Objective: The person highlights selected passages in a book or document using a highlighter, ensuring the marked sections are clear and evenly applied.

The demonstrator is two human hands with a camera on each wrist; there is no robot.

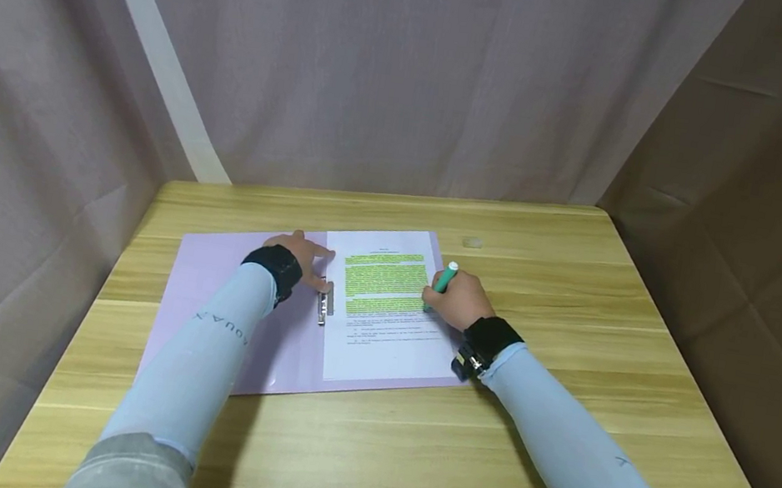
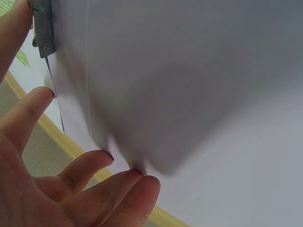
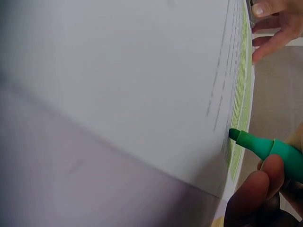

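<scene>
Fingers (image 2: 80, 172) of left hand (image 1: 298, 257) spread flat on one lilac folder (image 1: 228, 321) lying open on wooden table (image 1: 544, 436), beside its single metal clip (image 1: 326, 302). Right hand (image 1: 457, 298) pinching one green highlighter (image 3: 267, 149), tip touching one printed sheet (image 1: 385, 336) lying in folder, upper paragraphs already marked green.

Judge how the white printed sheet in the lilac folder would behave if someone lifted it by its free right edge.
The sheet is probably thin and floppy, likely curling when lifted. The metal clip at its left edge, beside the left hand, should keep that side anchored. It likely weighs almost nothing; the highlighter in the right hand could push it easily.
</scene>
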